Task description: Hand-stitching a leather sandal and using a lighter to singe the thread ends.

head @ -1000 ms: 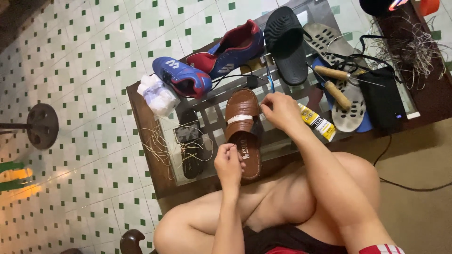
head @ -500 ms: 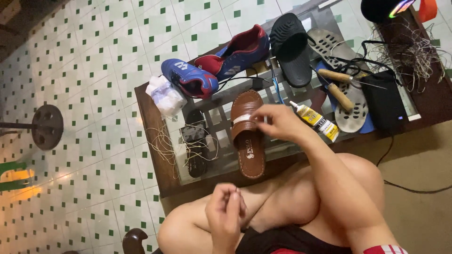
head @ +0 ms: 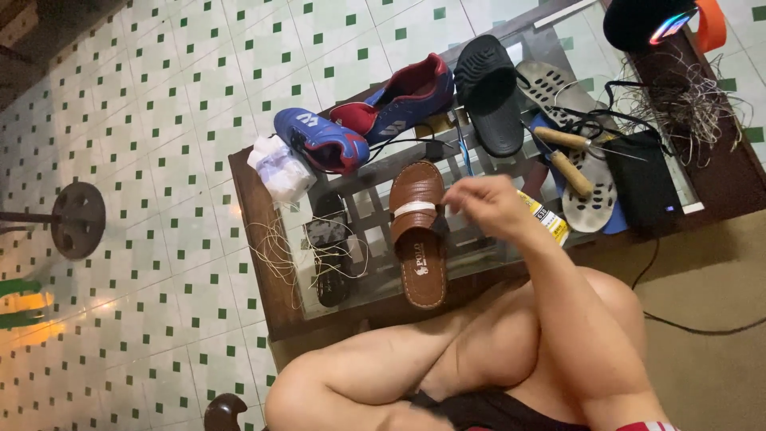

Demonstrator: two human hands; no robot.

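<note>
Working at a brown leather sandal (head: 419,231), lying flat, sole down, near the front edge of a low glass-topped table (head: 257,239), toe end pointing away. Holding the right hand (head: 487,203) raised just beside the sandal's strap, on its right, close over the glass; fingers (head: 461,194) loosely curled inward, half closed, motion-blurred. Cannot tell whether anything thin is pinched there. Left hand out of sight, somewhere below the drawn-up knees. Judging by the loose pale thread (head: 275,251) trailing off the table's left side and the 2 wooden-handled awls (head: 573,172) to the right, probably mid-stitch on the strap or the sole edge, between 1 pull and the next. Calls next for a steady hold on the sandal with the free hand, a clean line from strap to fingers, and care not to sweep the yellow glue tube (head: 546,219) lying just beside the wrist. Further back: 2 blue-and-red sports shoes (head: 319,142), 1 black slide (head: 491,96), well apart from the sandal.
</note>
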